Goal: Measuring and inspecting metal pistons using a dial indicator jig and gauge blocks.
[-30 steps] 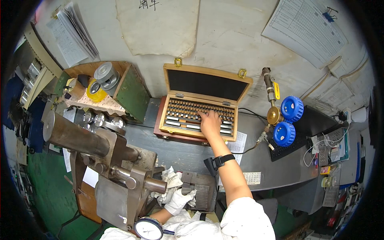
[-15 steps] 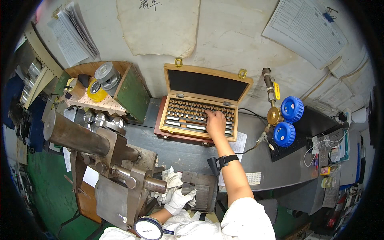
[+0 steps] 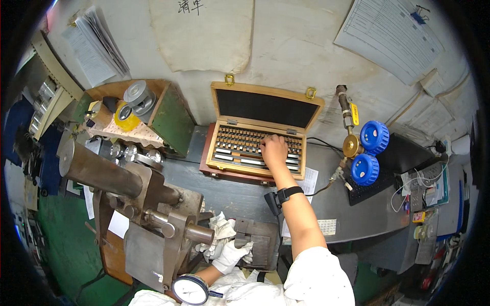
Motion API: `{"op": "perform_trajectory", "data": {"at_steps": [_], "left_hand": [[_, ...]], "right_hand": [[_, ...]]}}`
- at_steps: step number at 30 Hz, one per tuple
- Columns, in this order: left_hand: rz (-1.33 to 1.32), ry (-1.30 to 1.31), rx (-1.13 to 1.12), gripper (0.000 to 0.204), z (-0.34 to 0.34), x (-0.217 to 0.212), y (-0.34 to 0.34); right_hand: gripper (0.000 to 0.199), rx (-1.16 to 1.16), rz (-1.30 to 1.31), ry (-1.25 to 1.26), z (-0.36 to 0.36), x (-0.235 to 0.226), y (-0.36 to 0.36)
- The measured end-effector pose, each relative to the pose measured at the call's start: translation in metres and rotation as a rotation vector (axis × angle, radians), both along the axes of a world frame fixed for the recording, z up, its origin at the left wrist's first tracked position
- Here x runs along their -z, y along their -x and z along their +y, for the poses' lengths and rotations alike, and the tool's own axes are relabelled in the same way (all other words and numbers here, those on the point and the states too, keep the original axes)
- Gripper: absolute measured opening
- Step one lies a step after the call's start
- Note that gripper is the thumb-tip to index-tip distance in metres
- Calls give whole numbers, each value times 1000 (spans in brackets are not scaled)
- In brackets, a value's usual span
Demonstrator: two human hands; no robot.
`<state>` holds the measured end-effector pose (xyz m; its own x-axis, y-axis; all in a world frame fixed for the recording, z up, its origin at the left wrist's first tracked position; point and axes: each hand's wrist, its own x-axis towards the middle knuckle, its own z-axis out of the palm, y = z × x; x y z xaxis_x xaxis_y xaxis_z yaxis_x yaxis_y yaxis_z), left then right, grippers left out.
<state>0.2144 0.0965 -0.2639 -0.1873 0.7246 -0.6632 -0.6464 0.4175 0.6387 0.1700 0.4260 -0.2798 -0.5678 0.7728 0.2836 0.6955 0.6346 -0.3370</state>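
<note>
A wooden case (image 3: 224,168) of gauge blocks lies on the bench with its lid (image 3: 265,108) raised; small metal blocks (image 3: 232,135) stand in rows, longer ones lie in front. My bare right hand (image 3: 275,149) is over the middle of the rows, fingers bent down among the blocks; what they pinch is hidden. A black device is strapped to that wrist. My left hand (image 3: 227,257), in a white glove, is low in front of me with its fingers curled, beside a crumpled white cloth (image 3: 220,229) and a dark metal plate (image 3: 255,250). What it holds is unclear.
A heavy metal fixture (image 3: 153,204) stands at my left, with a dial gauge (image 3: 190,289) near its foot. Behind it is a green-sided wooden box (image 3: 171,120) of parts. Blue-wheeled valves (image 3: 374,137) and a laptop (image 3: 403,155) are at the right.
My right hand has shifted slightly left over the blocks, and its fingers are bent in more. The left hand has stayed nearly in place. The whole view has shifted a little.
</note>
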Motion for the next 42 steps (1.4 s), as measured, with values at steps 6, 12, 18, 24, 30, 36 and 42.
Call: {"op": "perform_trajectory", "data": {"at_steps": [6, 12, 18, 24, 30, 36, 42], "left_hand": [[16, -20, 9, 25, -6, 4, -4], [-6, -54, -42, 18, -7, 16, -7], [13, -96, -7, 17, -7, 27, 0], [232, -107, -25, 14, -5, 17, -6], [94, -94, 40, 14, -10, 4, -7], [153, -127, 106, 17, -8, 1, -12], [253, -163, 169, 19, -9, 0, -15]], "right_hand": [[12, -23, 235, 65, -1, -7, -17], [13, -138, 368, 446, -38, -22, -62], [15, -252, 461, 1189, -124, -14, -124], [15, -181, 459, 1391, -188, 9, -167], [18, -50, 440, 1355, -210, 10, -176], [17, -6, 479, 1351, -209, -1, -182], [19, -80, 427, 1350, -220, -4, -185]]}}
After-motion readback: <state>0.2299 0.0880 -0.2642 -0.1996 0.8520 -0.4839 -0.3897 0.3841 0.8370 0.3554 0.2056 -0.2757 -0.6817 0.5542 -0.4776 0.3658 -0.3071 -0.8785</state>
